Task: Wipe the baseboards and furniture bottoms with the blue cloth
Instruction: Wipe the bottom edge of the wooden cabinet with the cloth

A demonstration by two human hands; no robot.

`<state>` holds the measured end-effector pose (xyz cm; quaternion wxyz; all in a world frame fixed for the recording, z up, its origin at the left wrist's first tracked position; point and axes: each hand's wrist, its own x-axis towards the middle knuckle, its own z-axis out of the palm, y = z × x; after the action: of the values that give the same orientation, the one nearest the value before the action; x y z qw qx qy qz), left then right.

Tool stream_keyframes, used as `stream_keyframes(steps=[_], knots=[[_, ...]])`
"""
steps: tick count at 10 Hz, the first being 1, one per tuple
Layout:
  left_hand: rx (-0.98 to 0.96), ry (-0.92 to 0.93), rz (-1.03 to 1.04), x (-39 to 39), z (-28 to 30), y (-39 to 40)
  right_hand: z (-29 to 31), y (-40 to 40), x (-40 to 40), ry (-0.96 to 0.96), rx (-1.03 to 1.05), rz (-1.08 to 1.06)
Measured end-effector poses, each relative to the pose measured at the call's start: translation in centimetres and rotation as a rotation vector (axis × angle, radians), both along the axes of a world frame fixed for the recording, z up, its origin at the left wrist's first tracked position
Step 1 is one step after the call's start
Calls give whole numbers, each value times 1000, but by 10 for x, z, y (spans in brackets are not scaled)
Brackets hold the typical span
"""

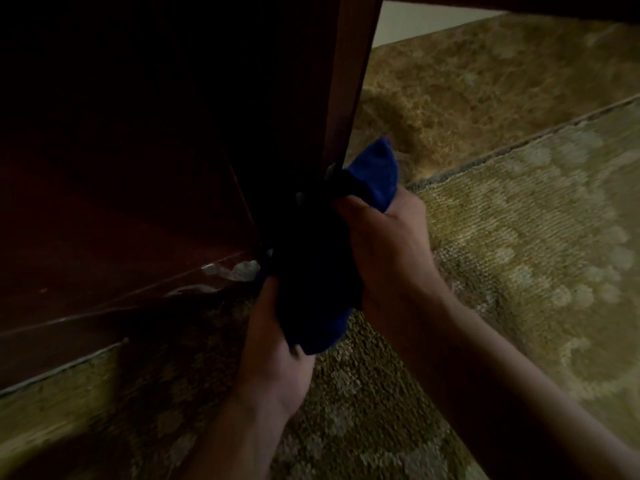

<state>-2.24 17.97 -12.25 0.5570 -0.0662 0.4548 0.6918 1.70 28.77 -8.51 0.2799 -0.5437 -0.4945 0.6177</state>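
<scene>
Gripping the soft dark-blue microfibre cloth (375,174) with both hands, right down at the foot of the tall dark reddish-brown wooden cabinet (145,150). Bunched against the cabinet's front corner edge, low, close above the patterned olive-and-cream woven rug (519,244). Left hand (277,355) under the bottom fold, fingers curled up into the fabric, holding it from below. Right hand (384,233) clamped around the upper part, knuckles forward, fingers wrapped in and pinching the cloth so that a blue peak pokes out past the thumb side. Very dim down here, so hard to say whether the cloth goes right round the corner post or only presses on its face; probably wrapped. Pale scuffed patch (239,271) showing on the cabinet's bottom rail, just left of the cloth, seemingly not yet wiped. Brown marble-look floor tile (485,81) beyond the rug's far edge.

Handling, by the look: light, limp, no stiffness at all, folding wherever squeezed, grippy rather than slippery, nothing to break. Best taken as now, a thick wad in each palm, keeping a flat pad towards the wood and loose corners tucked in so as not to drag on the rug.
</scene>
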Motion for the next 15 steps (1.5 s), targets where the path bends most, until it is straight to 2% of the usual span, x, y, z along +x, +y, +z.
stream_keyframes(steps=[1,2,3,4,5,6,7,8,9,10,11,13,14,15], knots=[[-56,-49,-30,0,-7,1,-9,2,-2,-110,99,30],[-267,56,-53,0,-19,8,-13,13,-3,-156,7,70],[-269,16,-22,1,-18,12,-6,13,-3,-129,-40,68],[-312,-58,134,-7,-6,9,18,5,0,-80,122,38],[-328,94,-10,-2,20,6,38,4,2,16,356,18],[-242,-77,50,-2,6,16,21,2,-1,-52,341,25],[-299,5,54,-2,-19,13,-5,4,-1,-140,134,71],[-314,-17,32,-5,-30,18,-18,17,0,-157,14,118],[-388,35,102,3,-20,15,-14,21,10,-101,-100,70],[-529,133,12,14,-8,2,-13,12,33,-53,-473,-44],[-533,174,-62,-7,-15,-8,-18,-10,45,-21,-646,-55],[-509,216,-229,-40,-8,-39,-29,-21,8,223,-669,41],[-512,214,-306,-49,-4,-41,-30,-17,1,222,-664,97],[-517,202,-258,-47,-4,-37,-23,-14,-1,156,-608,65]])
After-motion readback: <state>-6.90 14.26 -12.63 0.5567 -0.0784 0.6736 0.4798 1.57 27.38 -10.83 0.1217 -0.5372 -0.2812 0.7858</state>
